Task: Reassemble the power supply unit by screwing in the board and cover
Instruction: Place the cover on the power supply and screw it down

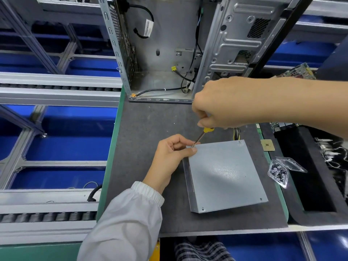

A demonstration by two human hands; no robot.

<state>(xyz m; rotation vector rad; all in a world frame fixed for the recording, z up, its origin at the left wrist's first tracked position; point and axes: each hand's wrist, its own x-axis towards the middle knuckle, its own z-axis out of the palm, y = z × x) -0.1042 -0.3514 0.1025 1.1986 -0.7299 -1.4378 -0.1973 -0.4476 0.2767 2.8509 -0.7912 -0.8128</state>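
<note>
You are holding the screwdriver (203,134) in your right hand (226,102), fingers curled round its yellow handle, with the shaft slanting down and left so that the tip is meeting the far left corner of the PSU (226,174). Your left hand (169,157) is gripping that same corner, thumb lying on the cover's top edge and the other fingers curled just beside the tip. Whether a screw is sitting under the tip is too small to tell.

The PSU is lying flat on the dark mat (150,125), near the middle of the bench, its plain grey cover facing up. Small screw holes are showing at its two near corners. A bundle of wires (236,133) is sticking out from its far side, just under your right hand.

Beyond the mat, an open PC case (169,44) is standing upright with loose black cables inside. To the right of the PSU, a clear bag (278,172) of small dark parts is resting at the mat's green edge, and a small tan square (267,145) is lying just beyond it. A roller conveyor (56,87) is running along your left.
</note>
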